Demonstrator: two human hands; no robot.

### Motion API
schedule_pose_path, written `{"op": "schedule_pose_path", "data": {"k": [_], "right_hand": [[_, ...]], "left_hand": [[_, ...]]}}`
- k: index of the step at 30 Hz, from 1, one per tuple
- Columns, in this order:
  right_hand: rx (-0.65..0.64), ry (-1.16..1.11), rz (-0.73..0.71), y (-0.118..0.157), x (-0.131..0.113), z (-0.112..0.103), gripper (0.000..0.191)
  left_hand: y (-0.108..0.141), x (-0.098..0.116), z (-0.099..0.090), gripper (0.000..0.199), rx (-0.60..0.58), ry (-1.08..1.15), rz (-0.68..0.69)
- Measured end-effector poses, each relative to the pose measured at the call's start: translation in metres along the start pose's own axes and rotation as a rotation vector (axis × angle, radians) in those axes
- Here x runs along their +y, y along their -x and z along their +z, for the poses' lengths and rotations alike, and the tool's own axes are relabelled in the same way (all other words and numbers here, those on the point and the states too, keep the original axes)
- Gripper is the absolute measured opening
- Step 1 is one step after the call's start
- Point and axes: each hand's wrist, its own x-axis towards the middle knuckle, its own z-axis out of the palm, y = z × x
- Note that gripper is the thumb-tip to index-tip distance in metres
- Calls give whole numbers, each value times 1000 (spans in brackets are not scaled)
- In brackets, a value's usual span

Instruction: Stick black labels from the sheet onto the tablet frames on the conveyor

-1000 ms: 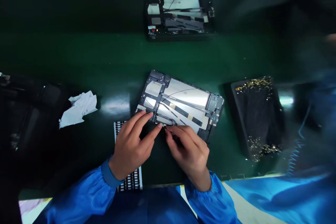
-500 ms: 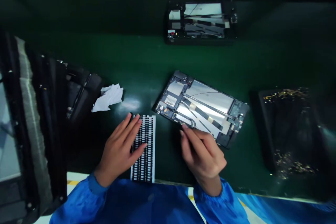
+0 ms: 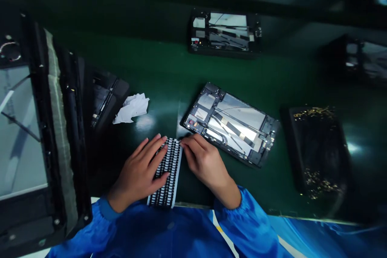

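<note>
A white sheet with rows of small black pieces lies at the table's front edge. My left hand rests flat on its left part, fingers spread. My right hand is at the sheet's top right corner, thumb and fingertips pinched together; whatever is between them is too small to make out. Behind and right of that hand lies an opened device, tilted on the table, with a silver plate, cables and small boards showing.
Crumpled white paper lies left of centre. A second opened device is at the back. On the right, a dark block bears small gold-coloured pieces. Large dark device frames stand at the left.
My right hand has moved left from the opened device's front edge to the sheet's top right corner. My left hand stays on the sheet. The view has shifted slightly.
</note>
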Motion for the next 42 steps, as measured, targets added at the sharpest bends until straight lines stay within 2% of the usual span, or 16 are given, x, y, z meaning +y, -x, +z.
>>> {"op": "schedule_pose_path", "data": {"k": [2,6,9,17,21,26,30,33,36,38,40,42], "right_hand": [[-64,81,-51,-4,-1,-6,22],[-233,335,-263,-16,-8,-20,18],[-306,463,-386,-25,-13,-27,18],[-350,602,-430,-32,-8,-13,16],[-256,548,-381,-24,-4,-4,23],[1,207,-91,-3,-3,4,18],[187,-95,38,27,0,-7,13],[295,-97,118,52,-1,-22,16],[325,0,109,67,-6,-35,17],[319,41,79,70,-10,-42,19],[330,60,30,69,-10,-47,19],[347,59,-26,66,-6,-52,20]], "left_hand": [[-3,0,2,62,0,0,17],[-7,3,7,74,-15,-47,42],[-7,4,11,76,-36,-80,49],[-8,1,9,70,-35,-129,80],[-8,2,9,74,-53,-135,76],[-8,2,10,73,-26,-111,84],[-14,5,10,74,-3,-78,94],[-26,19,8,65,108,11,114],[-45,43,7,43,243,254,66],[-59,58,8,26,209,441,14],[-71,69,12,12,124,587,-44],[-80,75,16,12,64,680,-117]]}}
